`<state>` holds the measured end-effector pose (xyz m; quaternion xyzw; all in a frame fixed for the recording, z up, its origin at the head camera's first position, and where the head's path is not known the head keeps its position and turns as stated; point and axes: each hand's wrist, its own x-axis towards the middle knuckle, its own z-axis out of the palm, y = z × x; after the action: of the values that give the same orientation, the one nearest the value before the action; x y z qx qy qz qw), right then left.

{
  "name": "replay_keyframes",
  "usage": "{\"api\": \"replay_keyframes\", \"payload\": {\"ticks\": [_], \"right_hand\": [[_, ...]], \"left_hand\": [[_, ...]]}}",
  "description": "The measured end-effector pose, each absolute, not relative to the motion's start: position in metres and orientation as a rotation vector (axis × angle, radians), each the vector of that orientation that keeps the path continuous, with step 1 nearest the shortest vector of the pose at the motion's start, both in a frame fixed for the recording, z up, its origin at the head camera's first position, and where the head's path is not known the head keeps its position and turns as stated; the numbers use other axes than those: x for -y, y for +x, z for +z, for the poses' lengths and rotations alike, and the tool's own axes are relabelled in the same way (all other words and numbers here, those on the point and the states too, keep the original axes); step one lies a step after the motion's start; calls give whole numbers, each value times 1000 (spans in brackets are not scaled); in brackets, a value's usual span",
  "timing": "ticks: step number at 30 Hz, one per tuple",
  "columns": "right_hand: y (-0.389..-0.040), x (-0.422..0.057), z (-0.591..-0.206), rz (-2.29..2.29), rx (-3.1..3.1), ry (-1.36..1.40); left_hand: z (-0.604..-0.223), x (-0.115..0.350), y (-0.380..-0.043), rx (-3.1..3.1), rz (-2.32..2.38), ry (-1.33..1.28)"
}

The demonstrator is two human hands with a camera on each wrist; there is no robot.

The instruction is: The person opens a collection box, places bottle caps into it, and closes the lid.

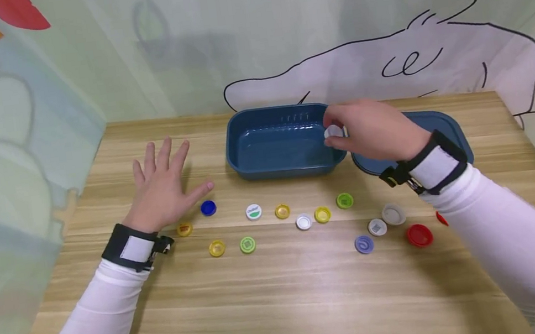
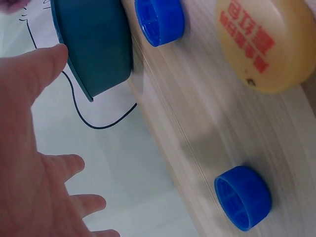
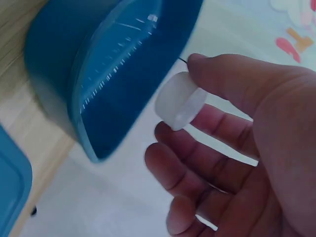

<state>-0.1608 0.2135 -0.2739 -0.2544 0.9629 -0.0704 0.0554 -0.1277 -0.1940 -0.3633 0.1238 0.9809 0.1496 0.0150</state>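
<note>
My right hand (image 1: 368, 127) pinches a translucent white bottle cap (image 3: 180, 101) between thumb and fingers, above the right end of a dark blue box (image 1: 288, 172). In the right wrist view the cap is tilted beside the box's rim. My left hand (image 1: 162, 188) is spread with straight fingers, left of the box, holding nothing. Near its thumb lies a blue cap (image 1: 208, 207), and a yellow cap with red print (image 2: 269, 44) sits by the wrist. Another blue cap (image 2: 243, 197) shows in the left wrist view; the hand hides it from the head view.
The blue lid (image 1: 443, 128) lies right of the box, partly beneath my right forearm. Several caps are scattered in front, among them a green cap (image 1: 344, 200), a red cap (image 1: 419, 236) and a purple cap (image 1: 364, 244). A printed curtain (image 1: 252, 41) hangs behind the wooden table (image 1: 285, 309).
</note>
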Motion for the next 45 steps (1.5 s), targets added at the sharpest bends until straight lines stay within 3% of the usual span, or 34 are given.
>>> {"api": "replay_keyframes", "payload": {"ticks": [10, 23, 45], "right_hand": [[-199, -164, -304, -101, -2786, -807], [-214, -142, -329, -3, -2738, -789], [-183, -175, -294, -73, -2838, -812]], "left_hand": [[-365, 191, -123, -3046, 488, 401], [-369, 188, -122, -3023, 473, 385], [-362, 187, -118, -3014, 438, 393]]}}
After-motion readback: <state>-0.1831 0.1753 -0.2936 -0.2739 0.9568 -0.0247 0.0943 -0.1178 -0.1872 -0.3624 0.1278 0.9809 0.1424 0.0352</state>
